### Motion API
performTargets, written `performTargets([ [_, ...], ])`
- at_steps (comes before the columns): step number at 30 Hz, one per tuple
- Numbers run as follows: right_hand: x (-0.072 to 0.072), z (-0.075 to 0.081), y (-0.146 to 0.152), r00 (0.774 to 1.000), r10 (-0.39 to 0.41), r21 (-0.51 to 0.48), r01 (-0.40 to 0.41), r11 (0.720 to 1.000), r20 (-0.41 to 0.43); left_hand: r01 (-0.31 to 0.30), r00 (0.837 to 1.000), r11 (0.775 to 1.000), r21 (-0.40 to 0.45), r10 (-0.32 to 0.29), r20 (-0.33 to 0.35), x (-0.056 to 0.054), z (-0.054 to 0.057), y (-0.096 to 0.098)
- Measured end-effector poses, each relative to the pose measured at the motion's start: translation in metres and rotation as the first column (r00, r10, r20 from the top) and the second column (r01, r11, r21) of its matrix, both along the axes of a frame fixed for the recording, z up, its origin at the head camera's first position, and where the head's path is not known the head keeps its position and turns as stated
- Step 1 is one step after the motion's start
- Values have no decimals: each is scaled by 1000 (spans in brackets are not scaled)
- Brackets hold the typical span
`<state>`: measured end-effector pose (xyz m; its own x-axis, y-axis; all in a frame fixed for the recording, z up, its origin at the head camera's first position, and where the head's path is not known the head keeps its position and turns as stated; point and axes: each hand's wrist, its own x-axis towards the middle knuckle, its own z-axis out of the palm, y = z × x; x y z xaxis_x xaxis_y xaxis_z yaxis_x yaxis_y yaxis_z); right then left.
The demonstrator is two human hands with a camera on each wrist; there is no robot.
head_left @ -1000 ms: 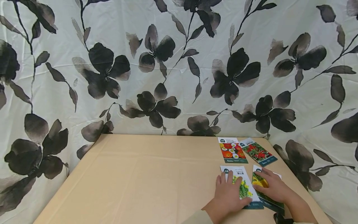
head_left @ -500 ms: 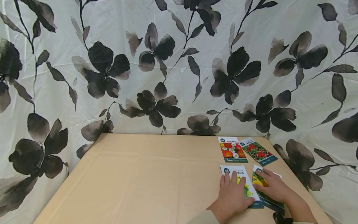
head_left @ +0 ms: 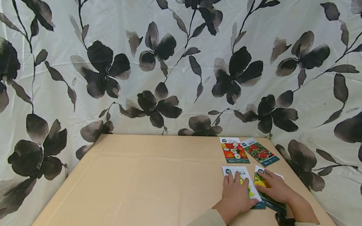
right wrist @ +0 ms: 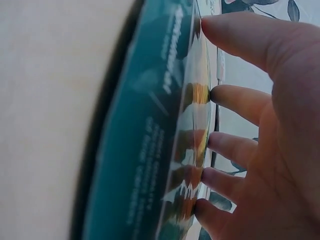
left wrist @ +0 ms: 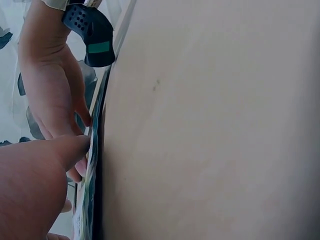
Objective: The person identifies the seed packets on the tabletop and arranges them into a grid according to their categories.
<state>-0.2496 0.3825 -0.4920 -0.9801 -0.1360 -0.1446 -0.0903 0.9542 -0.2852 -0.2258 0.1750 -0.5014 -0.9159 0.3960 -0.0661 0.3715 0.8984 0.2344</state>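
Two seed packets lie side by side near the table's right front. My left hand point(head_left: 236, 194) rests, fingers spread, on the white packet with yellow flowers point(head_left: 251, 187), covering its middle. On the green-edged packet with a yellow-orange picture point(head_left: 272, 203) to its right lies my right hand point(head_left: 275, 188). In the right wrist view, the right hand's thumb and fingertips point(right wrist: 215, 95) touch the face of that packet point(right wrist: 140, 150), which lies flat. Seen edge-on in the left wrist view, the packets point(left wrist: 90, 195) have my left thumb point(left wrist: 75, 147) on top.
Behind them lie two more seed packets, one with red, orange and white flowers point(head_left: 234, 150) and a tilted one with red flowers point(head_left: 260, 152). The beige table point(head_left: 127, 182) stretches to the left. A floral curtain point(head_left: 181, 72) hangs behind. A dark wrist device point(left wrist: 95, 37) is on the right arm.
My left hand has shifted slightly right over the white packet with yellow flowers. The right hand and the packets stay where they were on the table.
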Motion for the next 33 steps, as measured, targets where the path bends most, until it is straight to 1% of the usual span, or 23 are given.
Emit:
performTargets([
  [5,0,1,1,1000,-4,0,4,1000,0,8,1000,1000,-25,-8,7,-1,-1,1],
  [10,0,1,0,1000,-1,-6,1,1000,5,5,1000,998,-56,-3,20,-3,-3,3],
  [15,1,2,-1,1000,2,-4,-2,1000,11,1,1000,996,-93,-2,-16,-3,-3,5],
  [19,0,3,-2,1000,-1,-1,1,1000,10,-3,1000,994,-106,0,-27,-3,-2,6],
  [24,0,4,-3,1000,-11,-8,12,1000,22,-11,1000,993,-114,9,-17,-5,-1,6],
  [33,-1,0,0,999,-18,-13,18,1000,27,-13,1000,994,-112,15,18,-7,3,3],
])
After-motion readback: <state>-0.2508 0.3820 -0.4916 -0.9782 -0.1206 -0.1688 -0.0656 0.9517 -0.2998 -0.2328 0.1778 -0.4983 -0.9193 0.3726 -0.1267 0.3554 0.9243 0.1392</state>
